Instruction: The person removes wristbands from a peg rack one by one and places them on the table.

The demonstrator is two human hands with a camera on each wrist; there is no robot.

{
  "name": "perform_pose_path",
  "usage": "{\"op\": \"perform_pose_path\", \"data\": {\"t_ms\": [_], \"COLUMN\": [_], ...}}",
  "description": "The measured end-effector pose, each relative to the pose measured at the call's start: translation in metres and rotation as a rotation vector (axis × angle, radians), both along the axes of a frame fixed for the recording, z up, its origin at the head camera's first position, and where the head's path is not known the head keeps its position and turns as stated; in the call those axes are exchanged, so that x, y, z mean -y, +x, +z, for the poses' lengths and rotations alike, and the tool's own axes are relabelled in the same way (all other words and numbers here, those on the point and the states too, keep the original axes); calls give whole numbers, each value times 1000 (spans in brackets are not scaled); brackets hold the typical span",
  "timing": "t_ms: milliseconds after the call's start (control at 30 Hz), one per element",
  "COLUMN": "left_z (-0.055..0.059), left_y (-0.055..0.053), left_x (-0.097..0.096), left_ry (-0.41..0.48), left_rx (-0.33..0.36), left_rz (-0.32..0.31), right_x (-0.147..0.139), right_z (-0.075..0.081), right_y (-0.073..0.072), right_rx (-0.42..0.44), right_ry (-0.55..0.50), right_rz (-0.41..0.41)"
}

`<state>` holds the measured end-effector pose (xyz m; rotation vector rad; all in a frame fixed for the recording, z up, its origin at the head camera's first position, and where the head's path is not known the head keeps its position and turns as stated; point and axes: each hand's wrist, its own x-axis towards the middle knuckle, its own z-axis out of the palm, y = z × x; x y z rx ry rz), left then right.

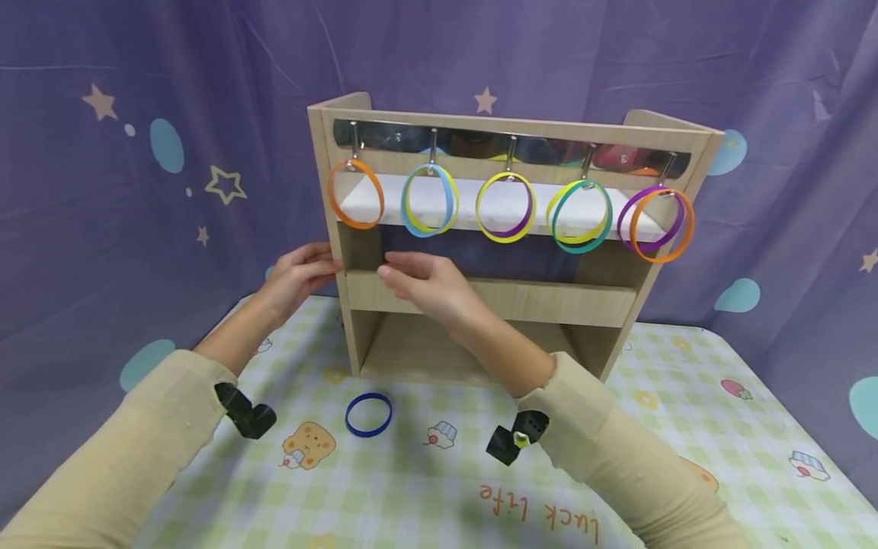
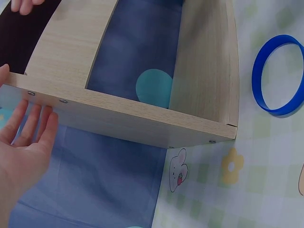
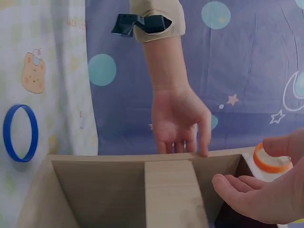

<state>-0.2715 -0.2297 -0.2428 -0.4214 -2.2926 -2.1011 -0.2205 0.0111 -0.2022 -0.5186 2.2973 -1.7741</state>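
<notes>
My left hand (image 1: 296,278) rests its fingertips against the outer side of a small wooden shelf (image 1: 555,301), the thumb at the front edge. In the left wrist view the fingers of that hand (image 2: 33,147) stretch along the side panel (image 2: 118,121). Before the shelf's middle opening hovers my right hand (image 1: 434,288), fingers extended and holding nothing. Silicone wristbands hang from a row of hooks on the shelf: an orange one (image 1: 331,200), then pairs such as light blue with yellow and, far right, purple with orange. A dark blue wristband (image 1: 348,415) lies on the tablecloth.
A metal strip (image 1: 405,139) carries the hooks (image 1: 434,145) across the shelf's upper front. Below the middle board (image 1: 590,303) is a lower compartment. The checked tablecloth (image 1: 411,488) spreads in front; a purple curtain (image 1: 171,46) hangs behind.
</notes>
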Motion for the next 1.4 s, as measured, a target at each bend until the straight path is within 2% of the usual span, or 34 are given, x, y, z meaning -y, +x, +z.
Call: {"op": "perform_pose_path", "data": {"t_ms": [233, 467, 533, 633, 733, 867, 1000, 1400], "left_z": [-1, 1, 1, 1, 0, -2, -3, 0], "left_y": [-2, -3, -2, -2, -2, 0, 1, 0], "left_x": [-1, -2, -2, -1, -1, -1, -1, -2], "left_ry": [28, 54, 52, 58, 68, 74, 75, 78], "left_rx": [-17, -20, -19, -21, -15, -6, -11, -11], "left_rz": [-4, -15, -13, -14, -17, -18, -15, -16], "right_x": [7, 6, 7, 9, 12, 16, 22, 41], "right_z": [12, 25, 30, 35, 38, 38, 39, 42], "right_y": [9, 23, 24, 22, 20, 16, 13, -1], "right_rx": [-117, -380, -427, -452, -441, -428, -455, -570], "right_ry": [10, -25, -42, -52, -40, -13, -3, -120], "right_rz": [-3, -56, -81, -119, -145, -150, -166, -307]}}
